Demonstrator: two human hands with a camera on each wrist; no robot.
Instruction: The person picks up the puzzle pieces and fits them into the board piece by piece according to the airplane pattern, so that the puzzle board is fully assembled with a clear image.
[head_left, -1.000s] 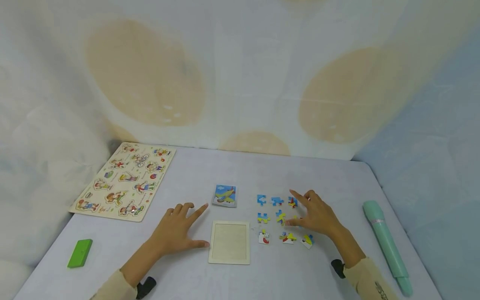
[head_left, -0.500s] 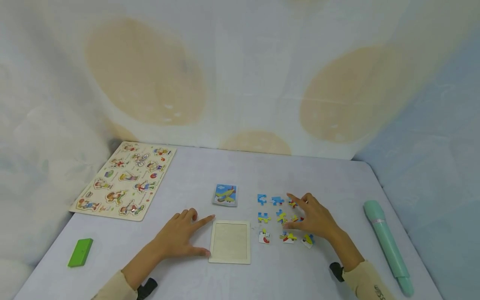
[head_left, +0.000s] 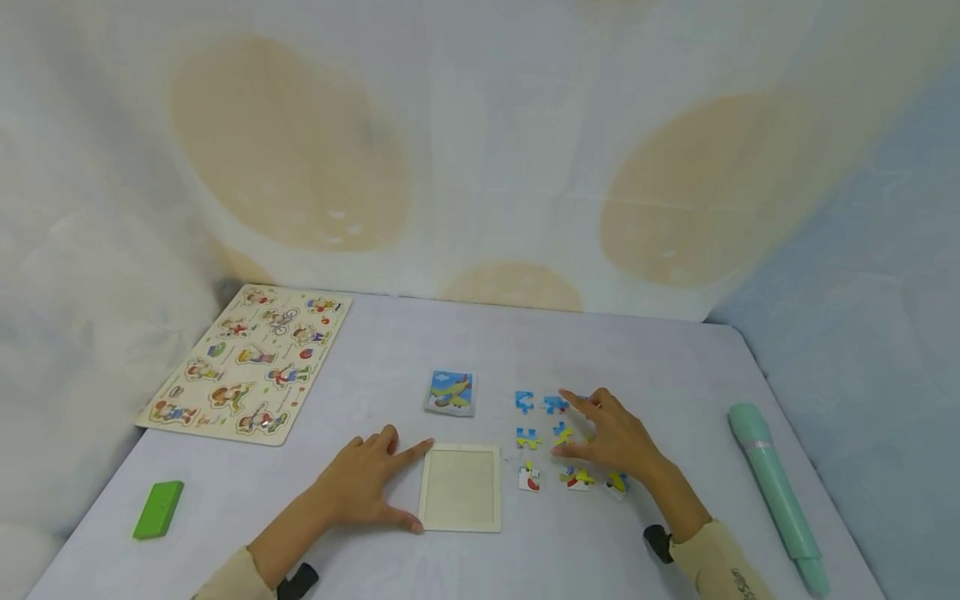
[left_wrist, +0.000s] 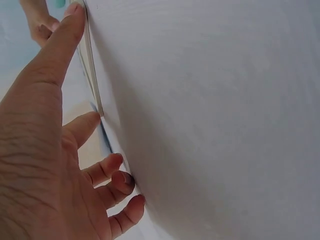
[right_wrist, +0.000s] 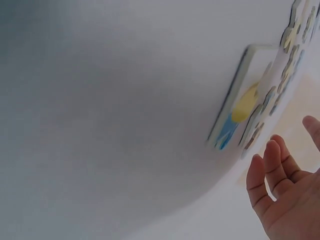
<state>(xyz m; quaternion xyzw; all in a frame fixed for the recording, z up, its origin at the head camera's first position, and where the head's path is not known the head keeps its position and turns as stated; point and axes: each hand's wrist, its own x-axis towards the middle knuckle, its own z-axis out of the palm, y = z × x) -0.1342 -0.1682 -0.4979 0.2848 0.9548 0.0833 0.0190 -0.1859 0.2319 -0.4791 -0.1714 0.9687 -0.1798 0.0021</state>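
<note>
The thumb and index finger of my left hand (head_left: 363, 482) are spread along the left side of a square wooden puzzle tray (head_left: 497, 490), touching its near and far left corners. In the left wrist view, those fingertips meet the tray's thin edge (left_wrist: 91, 67). My right hand (head_left: 618, 437) hovers over several blue, yellow and white jigsaw pieces (head_left: 528, 478), laid out in rough rows right of the tray. Its thumb and index finger are apart, with nothing gripped; the hand hides some pieces. A corner piece (right_wrist: 245, 102) lies flat near it in the right wrist view.
Behind the tray lies a small picture card (head_left: 451, 392) with a yellow plane. A large peg puzzle board (head_left: 255, 367) is at the far left, a green block (head_left: 158, 509) at the near left. A mint-green stick-shaped object (head_left: 776, 492) lies along the right side.
My left hand has moved slightly right and nearer, its index fingertip coming onto the tray's far left corner. My right hand has shifted left over the pieces.
</note>
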